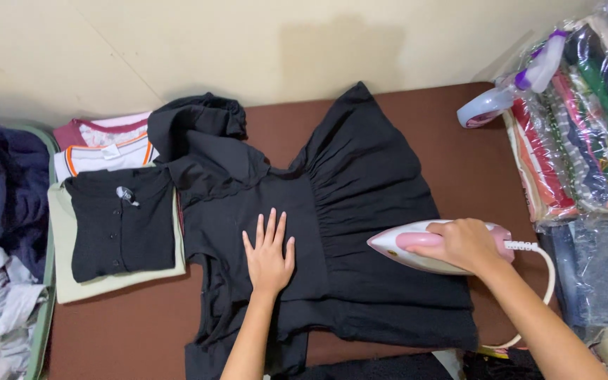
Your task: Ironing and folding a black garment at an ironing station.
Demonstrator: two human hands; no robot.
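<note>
1. Two bare hands work over a black dress [346, 211] spread flat on a brown padded surface [473, 155], seen from the head camera looking down.
2. Left hand [269, 255] lies palm down on the bodice of the dress, fingers straight and slightly spread, gripping nothing.
3. Right hand [462, 243] is closed around the handle of a pink and white iron [416, 246], which rests on the gathered skirt at the right side of the dress, its tip pointing left toward the other hand.
4. A white cord [547, 281] runs from the back of the iron and curves down toward the near edge.
5. Left of the dress sits a stack of folded clothes [117, 218], with a black buttoned shirt on top and pale green, white and maroon pieces beneath.
6. Further left, a bin [45, 295] holds loose dark blue and grey garments.
7. At the far right, folded fabrics wrapped in clear plastic [578, 127] are piled up, and a spray bottle [515, 88] with a purple and white head lies against them.
</note>
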